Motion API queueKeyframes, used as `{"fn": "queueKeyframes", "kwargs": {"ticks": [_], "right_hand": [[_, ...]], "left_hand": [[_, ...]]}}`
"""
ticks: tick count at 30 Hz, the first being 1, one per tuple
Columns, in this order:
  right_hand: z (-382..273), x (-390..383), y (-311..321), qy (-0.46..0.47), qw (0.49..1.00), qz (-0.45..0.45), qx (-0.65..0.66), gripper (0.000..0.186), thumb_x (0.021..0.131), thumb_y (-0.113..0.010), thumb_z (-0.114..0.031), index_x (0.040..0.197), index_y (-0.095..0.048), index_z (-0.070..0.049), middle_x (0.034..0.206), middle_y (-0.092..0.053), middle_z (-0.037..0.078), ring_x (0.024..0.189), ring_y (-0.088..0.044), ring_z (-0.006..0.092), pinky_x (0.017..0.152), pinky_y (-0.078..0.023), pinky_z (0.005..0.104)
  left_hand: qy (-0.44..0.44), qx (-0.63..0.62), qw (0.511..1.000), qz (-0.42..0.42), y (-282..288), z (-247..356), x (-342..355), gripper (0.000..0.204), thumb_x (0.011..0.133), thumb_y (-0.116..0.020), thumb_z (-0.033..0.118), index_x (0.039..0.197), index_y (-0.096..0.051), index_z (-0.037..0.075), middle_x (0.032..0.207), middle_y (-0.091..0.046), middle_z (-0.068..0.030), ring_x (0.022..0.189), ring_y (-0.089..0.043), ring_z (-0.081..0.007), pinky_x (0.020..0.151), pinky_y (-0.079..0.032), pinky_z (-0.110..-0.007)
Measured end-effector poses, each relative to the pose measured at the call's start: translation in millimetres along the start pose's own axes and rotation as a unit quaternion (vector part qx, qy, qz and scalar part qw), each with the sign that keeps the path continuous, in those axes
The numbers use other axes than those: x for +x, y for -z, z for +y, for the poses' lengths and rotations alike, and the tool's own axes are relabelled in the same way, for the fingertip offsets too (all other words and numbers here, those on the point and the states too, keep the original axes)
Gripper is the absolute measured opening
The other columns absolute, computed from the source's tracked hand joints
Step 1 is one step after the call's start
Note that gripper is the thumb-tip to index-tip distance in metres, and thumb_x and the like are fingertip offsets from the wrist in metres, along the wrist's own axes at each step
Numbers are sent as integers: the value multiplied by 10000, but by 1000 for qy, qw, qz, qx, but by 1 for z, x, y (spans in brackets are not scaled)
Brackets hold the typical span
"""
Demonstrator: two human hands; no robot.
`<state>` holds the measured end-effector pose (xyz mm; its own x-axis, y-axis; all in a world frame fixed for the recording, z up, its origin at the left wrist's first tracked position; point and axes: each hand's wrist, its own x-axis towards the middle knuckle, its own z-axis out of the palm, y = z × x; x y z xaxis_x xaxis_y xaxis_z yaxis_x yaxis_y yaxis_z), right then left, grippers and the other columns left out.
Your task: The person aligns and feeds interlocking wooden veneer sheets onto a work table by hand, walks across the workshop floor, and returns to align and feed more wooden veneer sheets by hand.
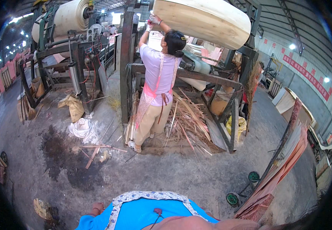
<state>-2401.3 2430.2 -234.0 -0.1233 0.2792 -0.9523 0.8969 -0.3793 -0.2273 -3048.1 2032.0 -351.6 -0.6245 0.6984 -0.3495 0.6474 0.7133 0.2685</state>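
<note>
Close to my left side, a small part of my left arm or hand (97,208) shows beside my blue shirt (150,214); its fingers cannot be made out. My right hand does not appear. Nothing is seen held by me. In front, a co-worker (160,73) in a pale purple top and pink apron stands facing a large roll of wood veneer (204,21). Both of the co-worker's gloved hands (152,22) reach up to the roll's left end. A dark metal frame (127,69) carries the roll.
Broken veneer strips (189,122) lie heaped under the machine. Left of it stands another machine with a veneer roll (72,19). A white sack (83,129) and tan sack (72,107) rest on the floor. At right, a wheeled cart (233,199) stands beside stacked reddish sheets (277,176).
</note>
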Motion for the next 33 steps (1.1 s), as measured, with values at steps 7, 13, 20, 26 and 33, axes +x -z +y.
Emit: {"fn": "queueKeyframes", "kwargs": {"ticks": [7, 13, 20, 26, 33], "right_hand": [[41, 44, -19, 72, 974, 116, 179, 198, 782, -560, -227, 909, -613, -83, 817, -621, 42, 732, -569, 183, 673, -458, 338], [-2, -19, -19, 48, 993, 99, 41, 201, 777, -569, -209, 918, -608, -71, 819, -624, 49, 749, -579, 192, 685, -470, 341], [-12, -18, -13, 50, 994, 99, 16, 207, 775, -573, -205, 925, -606, -66, 818, -624, 51, 752, -581, 194, 683, -473, 342], [-18, -21, -11, 51, 994, 97, 12, 212, 774, -576, -202, 931, -603, -63, 818, -625, 53, 755, -583, 195, 681, -475, 344], [-19, -23, -12, 49, 994, 96, 22, 218, 772, -579, -198, 939, -601, -59, 817, -626, 56, 758, -585, 196, 679, -479, 346]], "left_hand": [[246, -374, 893, -54, 10, 26, -26, 190, 798, -543, 187, 925, -670, 125, 792, -660, -92, 661, -631, -192, 608, -517, -336], [220, -340, 911, -80, -3, 8, -14, 212, 800, -528, 175, 953, -653, 96, 767, -654, -67, 655, -624, -187, 604, -514, -334], [274, -525, 801, -88, 74, 64, -55, 201, 824, -495, 156, 930, -644, 70, 801, -648, -104, 672, -624, -214, 558, -510, -373], [196, -413, 887, -71, 38, 42, -37, 197, 820, -508, 138, 960, -632, 75, 806, -644, -117, 673, -622, -231, 530, -508, -387], [181, -378, 905, -72, 0, 21, -18, 188, 822, -510, 144, 937, -641, 74, 799, -643, -126, 637, -614, -226, 519, -504, -370]]}}
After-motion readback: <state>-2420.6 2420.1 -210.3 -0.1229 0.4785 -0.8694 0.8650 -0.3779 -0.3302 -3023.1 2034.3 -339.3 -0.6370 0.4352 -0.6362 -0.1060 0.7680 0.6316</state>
